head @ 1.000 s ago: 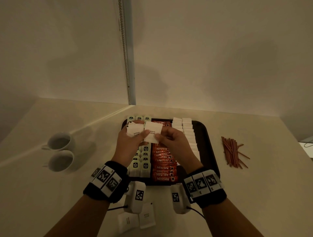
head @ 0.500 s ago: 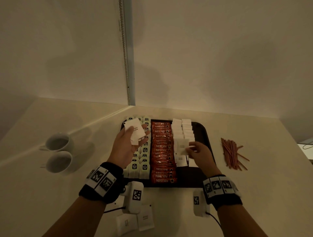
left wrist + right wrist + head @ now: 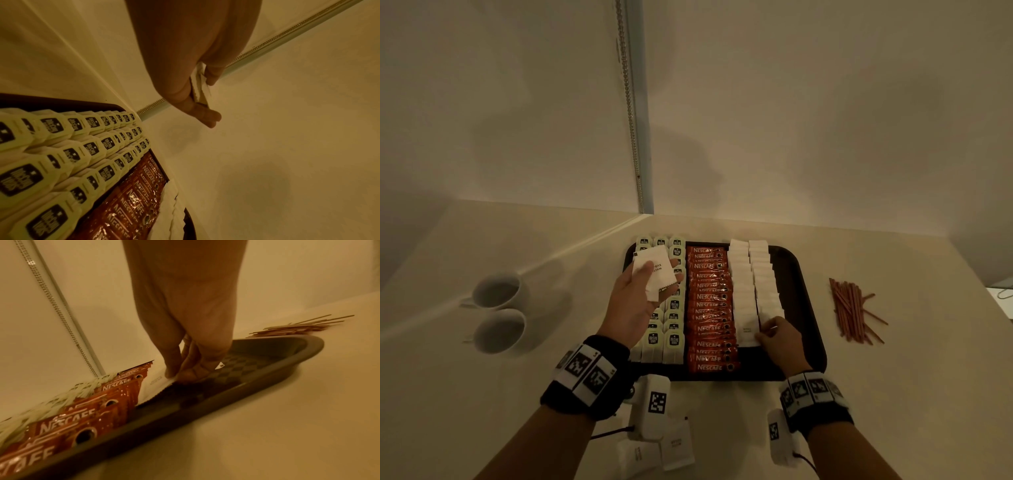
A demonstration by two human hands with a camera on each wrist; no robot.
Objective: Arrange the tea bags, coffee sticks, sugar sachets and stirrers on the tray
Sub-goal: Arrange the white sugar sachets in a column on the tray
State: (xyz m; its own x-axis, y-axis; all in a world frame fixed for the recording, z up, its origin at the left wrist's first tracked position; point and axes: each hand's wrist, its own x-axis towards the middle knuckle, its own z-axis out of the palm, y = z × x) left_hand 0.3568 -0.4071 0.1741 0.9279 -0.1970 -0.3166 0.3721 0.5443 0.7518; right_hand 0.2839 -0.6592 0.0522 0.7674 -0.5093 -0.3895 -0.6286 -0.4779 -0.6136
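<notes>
Head view: one dark rectangular plastic tray point(image 3: 806, 308) is seen on the counter, filled in columns. Three columns of pale green tea bags point(image 3: 674, 339) are counted under the left hand point(image 3: 631, 305), one column of red Nescafé coffee sticks point(image 3: 709, 305) between the hands, two columns of white paper sugar sachets point(image 3: 753, 274) ahead of the right hand point(image 3: 779, 341). A few white sachets point(image 3: 654, 270), count unclear, are gripped between left thumb and fingers above the tea bags. One white sachet point(image 3: 747, 332) is pinched by the right hand at the near end of the sugar column, on the tray. One loose pile of thin brown stirrers point(image 3: 851, 310) lies off the tray, well right of the right hand. Two white cups point(image 3: 498, 310) stand left of the left hand; two more sachets point(image 3: 657, 452) lie near the left wrist.

Left wrist view: sachet edges clamped between fingers and thumb.

Right wrist view: thumb and fingers closed on the sachet edge; checkered tray floor bare to the right.
</notes>
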